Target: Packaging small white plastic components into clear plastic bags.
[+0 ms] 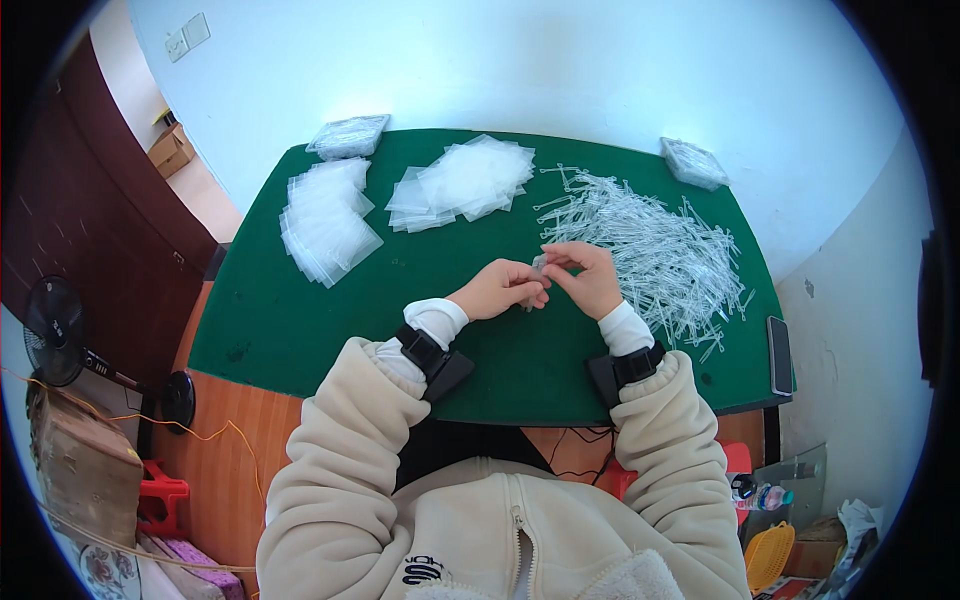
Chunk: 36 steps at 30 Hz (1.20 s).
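My left hand (504,288) and my right hand (584,280) meet over the middle of the table, fingers closed. Pinched between them is a small clear plastic piece (539,262); its ends show above and below the fingers, and the rest is hidden. Just right of my right hand spreads a large heap of thin clear plastic sticks with small looped ends (660,250). Beyond my hands lies a loose pile of clear flat plastic bags (470,180). Farther left, more such bags are fanned out in an overlapping stack (325,225).
Wrapped clear packs stand at the table's far left (348,137) and far right (695,163) corners. A phone (779,356) lies along the right edge of the green tabletop (290,330). A black fan (60,330) and a cardboard box (85,465) are on the left.
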Each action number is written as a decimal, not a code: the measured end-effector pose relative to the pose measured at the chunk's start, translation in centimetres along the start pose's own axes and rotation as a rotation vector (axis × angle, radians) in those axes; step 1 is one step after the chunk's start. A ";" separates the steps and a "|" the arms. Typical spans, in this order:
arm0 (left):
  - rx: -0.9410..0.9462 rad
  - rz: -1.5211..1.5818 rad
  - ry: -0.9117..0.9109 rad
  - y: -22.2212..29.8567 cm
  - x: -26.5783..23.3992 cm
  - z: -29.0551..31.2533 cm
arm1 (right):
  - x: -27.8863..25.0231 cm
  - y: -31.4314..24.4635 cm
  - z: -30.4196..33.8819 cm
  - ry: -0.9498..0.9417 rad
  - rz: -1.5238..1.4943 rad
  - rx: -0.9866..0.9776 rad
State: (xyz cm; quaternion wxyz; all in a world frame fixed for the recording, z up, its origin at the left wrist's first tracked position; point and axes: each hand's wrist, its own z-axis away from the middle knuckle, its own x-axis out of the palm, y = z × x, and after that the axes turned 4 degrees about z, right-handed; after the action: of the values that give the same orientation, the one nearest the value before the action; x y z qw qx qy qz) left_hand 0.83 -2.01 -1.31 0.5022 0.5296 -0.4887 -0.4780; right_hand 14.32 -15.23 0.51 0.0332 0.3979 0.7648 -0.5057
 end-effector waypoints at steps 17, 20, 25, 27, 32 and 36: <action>0.081 -0.217 -0.011 0.4 -0.1 0.0 | -0.4 -1.3 -0.2 -0.118 0.214 -0.302; 0.084 -0.185 0.030 0.5 0.1 0.0 | -0.5 -1.2 -0.1 -0.128 0.211 -0.284; 0.154 -0.190 0.109 0.4 0.6 0.1 | -0.4 -1.1 -0.1 -0.109 0.201 -0.265; 0.147 -0.203 0.105 0.6 0.7 0.0 | -0.6 -1.2 -0.1 -0.093 0.201 -0.262; 0.140 -0.177 0.113 0.4 0.7 -0.2 | -3.2 -0.1 -0.1 -0.070 0.159 0.052; 0.139 -0.154 0.114 0.3 0.7 -0.3 | -4.0 0.9 0.2 -0.205 0.582 0.106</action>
State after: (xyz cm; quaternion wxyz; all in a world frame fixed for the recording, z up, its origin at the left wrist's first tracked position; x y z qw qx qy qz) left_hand 1.18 -2.69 -0.97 0.4529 0.6253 -0.4492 -0.4494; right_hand 17.55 -17.55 1.52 0.2327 0.5482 0.5839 -0.5517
